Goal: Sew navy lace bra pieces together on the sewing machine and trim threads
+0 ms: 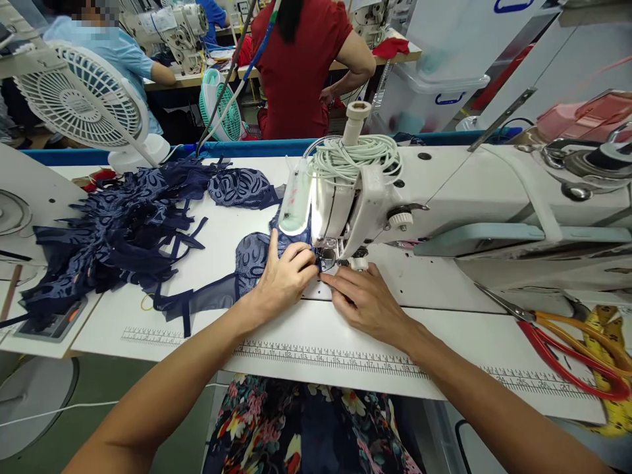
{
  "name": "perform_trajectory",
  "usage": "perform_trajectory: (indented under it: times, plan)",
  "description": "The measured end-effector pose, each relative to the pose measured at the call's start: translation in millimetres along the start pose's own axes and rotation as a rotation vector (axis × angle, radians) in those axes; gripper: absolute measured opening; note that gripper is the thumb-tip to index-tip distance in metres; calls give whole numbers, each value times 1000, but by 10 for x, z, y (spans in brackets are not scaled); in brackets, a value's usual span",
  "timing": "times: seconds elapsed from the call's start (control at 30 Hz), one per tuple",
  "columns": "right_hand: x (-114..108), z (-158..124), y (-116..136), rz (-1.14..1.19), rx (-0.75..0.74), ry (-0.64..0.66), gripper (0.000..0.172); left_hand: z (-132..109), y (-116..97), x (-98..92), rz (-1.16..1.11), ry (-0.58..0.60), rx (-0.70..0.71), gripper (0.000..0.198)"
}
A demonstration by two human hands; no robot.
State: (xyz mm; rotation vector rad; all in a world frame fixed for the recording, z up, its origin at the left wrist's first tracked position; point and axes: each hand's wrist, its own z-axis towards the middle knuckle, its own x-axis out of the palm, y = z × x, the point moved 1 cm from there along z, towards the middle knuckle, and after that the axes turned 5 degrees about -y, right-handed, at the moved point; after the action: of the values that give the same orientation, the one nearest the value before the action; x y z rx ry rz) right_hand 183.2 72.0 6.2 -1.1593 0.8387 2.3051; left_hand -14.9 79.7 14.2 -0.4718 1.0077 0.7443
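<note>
A navy patterned bra piece (251,258) lies on the white table left of the sewing machine (365,204), its mesh strap stretching to the left. My left hand (286,273) presses on the piece close to the needle area, index finger pointing forward and the other fingers bent. Just right of the presser foot, my right hand (363,299) has its fingertips together at the edge of the navy fabric. What those fingertips pinch, if anything, is too small to tell. Another cup (239,187) rests behind, near the machine head.
A heap of navy pieces (123,230) covers the table's left side, by a white fan (89,95). Scissors (567,349) and a yellow tape measure (605,368) lie at the right. A printed ruler (326,357) runs along the front edge. People sit beyond the table.
</note>
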Motion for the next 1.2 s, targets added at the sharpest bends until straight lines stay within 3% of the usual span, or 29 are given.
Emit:
perform_trajectory:
  times: [0.13,0.3,0.43,0.6,0.8,1.0,1.2]
  plan:
    - [18,7,-41,22,42,-59,34,-58,-50,22,28,-20,44,26]
    - [22,63,-63,-136,-55,36,38,-64,75,-70,-178,49,35,31]
    - [-3,97,-53,-239,-154,90,39,-31,226,-108,-352,72,121,27]
    - [56,22,-68,-256,-110,-11,39,-42,186,-49,-203,-53,171,30]
    - [105,-35,-126,-171,-66,-15,36,-84,72,-27,-93,-192,142,28]
    - [71,-35,-121,-96,27,-3,41,-58,128,13,-115,-218,122,25]
    - [75,51,-110,-133,44,-33,23,-47,170,17,-135,-141,58,30]
